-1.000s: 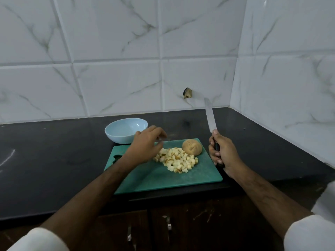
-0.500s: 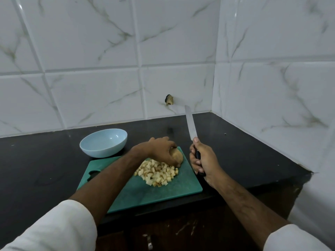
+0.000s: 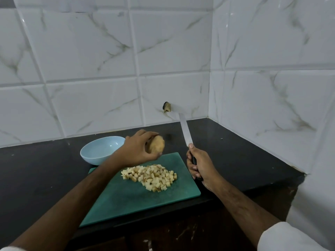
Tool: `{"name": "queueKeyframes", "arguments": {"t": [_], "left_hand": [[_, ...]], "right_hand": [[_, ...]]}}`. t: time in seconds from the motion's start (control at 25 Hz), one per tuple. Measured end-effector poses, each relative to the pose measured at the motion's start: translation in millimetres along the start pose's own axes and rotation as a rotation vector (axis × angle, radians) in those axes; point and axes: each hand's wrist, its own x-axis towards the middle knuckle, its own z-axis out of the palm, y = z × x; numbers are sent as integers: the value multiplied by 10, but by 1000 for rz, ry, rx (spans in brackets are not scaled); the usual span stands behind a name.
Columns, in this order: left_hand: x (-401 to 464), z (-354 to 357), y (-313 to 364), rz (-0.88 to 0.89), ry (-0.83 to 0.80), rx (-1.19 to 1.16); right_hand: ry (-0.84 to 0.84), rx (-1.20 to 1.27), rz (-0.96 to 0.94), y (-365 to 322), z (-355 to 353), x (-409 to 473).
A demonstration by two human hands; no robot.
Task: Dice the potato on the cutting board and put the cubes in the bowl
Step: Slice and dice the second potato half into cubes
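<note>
Green cutting board (image 3: pixel 126 201) carries a heap of potato cubes (image 3: pixel 152 175); the pale blue bowl (image 3: pixel 101 149) behind it holds none. Left hand (image 3: pixel 137 149) curls its fingers round the uncut potato piece (image 3: pixel 157 146), lifted clear, probably to reposition it. Right hand (image 3: pixel 199 166) grips the knife (image 3: pixel 185 132), blade raised safely away.

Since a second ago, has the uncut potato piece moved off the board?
Yes. The potato piece was resting at the cutting board's far end beside the cubes; now the left hand holds it lifted above that far edge.
</note>
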Motion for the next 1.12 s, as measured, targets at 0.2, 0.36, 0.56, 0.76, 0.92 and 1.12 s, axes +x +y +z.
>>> {"name": "queueKeyframes", "arguments": {"t": [0.2,0.36,0.56,0.76,0.92,1.12], "left_hand": [[-803,-119,-412,-147,36,30],[-1321,-163,-626,-300,-79,124],[-1584,-193,-582,-450,-82,178],[-1625,-80,-567,-446,-49,212],[-1616,-11,-595,-398,-35,237],[-1572,38,-571,-343,-48,314]], "right_hand": [[-21,-154,-40,-34,84,-81],[-6,-309,-2,-99,166,-97],[-245,-859,-89,-363,394,-379],[-406,-1561,-382,-402,773,-804],[-315,-1673,-479,-299,940,-931],[-282,-1732,-454,-312,912,-818]]}}
